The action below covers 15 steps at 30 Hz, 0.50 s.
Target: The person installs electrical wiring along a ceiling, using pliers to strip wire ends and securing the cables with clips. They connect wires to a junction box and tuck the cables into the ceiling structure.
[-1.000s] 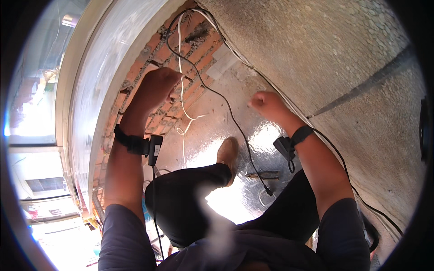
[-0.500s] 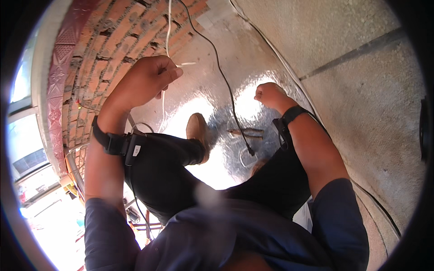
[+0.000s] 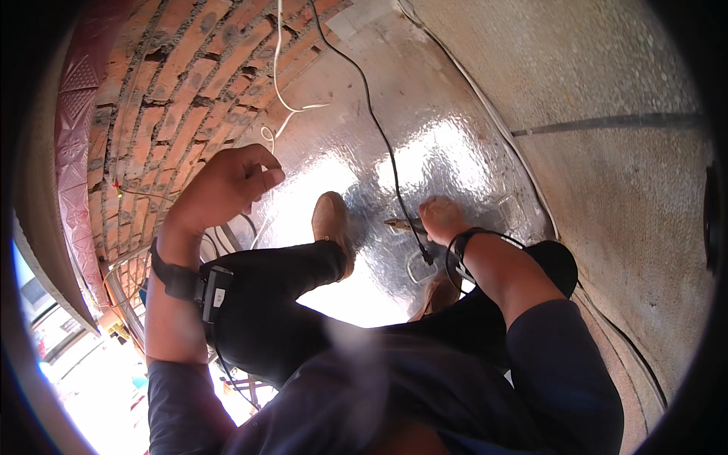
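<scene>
My left hand (image 3: 231,186) is raised on the left with thumb and fingers pinched together on a thin white cable (image 3: 279,83). The cable hangs from the top, makes a small loop just above the fingers and runs on below the hand; the exact grip is hidden. A short end of it sticks out to the right. Low over the shiny floor, my right hand (image 3: 442,218) is closed around the handles of a pair of pliers (image 3: 397,224), whose jaws point left. A black cable (image 3: 377,121) passes just left of that hand, its plug end lying below the pliers.
Shiny foil-like sheeting (image 3: 425,152) covers the floor. A brick wall (image 3: 174,98) rises on the left and a rough grey wall (image 3: 622,197) on the right, with a cable (image 3: 493,121) along its foot. My brown shoe (image 3: 329,220) stands between the hands.
My right hand has come down and left, from above the floor onto the pliers, and closed on them. My left hand has moved lower and left, and the white cable now shows a loop.
</scene>
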Motion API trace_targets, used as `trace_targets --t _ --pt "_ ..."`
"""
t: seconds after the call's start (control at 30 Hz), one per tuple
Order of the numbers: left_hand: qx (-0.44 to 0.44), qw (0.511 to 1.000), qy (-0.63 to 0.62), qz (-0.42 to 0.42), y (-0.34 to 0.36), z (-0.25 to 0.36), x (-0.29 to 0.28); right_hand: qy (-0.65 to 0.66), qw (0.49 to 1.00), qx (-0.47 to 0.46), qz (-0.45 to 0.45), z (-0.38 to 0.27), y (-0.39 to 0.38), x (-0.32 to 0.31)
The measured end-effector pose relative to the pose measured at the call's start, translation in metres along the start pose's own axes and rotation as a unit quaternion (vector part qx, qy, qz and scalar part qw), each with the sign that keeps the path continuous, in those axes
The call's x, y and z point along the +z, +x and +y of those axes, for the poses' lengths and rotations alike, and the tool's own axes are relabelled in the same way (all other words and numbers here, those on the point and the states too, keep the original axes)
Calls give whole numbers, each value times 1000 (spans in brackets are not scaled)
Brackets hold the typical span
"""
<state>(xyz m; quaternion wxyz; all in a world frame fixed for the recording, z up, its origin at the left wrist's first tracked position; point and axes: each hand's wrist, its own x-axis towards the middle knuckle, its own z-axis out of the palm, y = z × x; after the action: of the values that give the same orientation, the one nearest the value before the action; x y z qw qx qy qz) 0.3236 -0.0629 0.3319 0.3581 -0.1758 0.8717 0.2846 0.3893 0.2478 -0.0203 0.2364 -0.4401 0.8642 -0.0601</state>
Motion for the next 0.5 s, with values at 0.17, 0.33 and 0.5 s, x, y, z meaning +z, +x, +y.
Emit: trace_targets --t 0.17,0.33,0.5 --pt "5 1000 -4 6 -5 1 -3 30 999 3 -16 -9 4 -1" --pt "12 1000 19 6 -7 7 -3 9 998 -31 -54 9 4 -10" --pt "7 998 54 -9 -1 7 -4 31 994 30 -101 34 -1 -41"
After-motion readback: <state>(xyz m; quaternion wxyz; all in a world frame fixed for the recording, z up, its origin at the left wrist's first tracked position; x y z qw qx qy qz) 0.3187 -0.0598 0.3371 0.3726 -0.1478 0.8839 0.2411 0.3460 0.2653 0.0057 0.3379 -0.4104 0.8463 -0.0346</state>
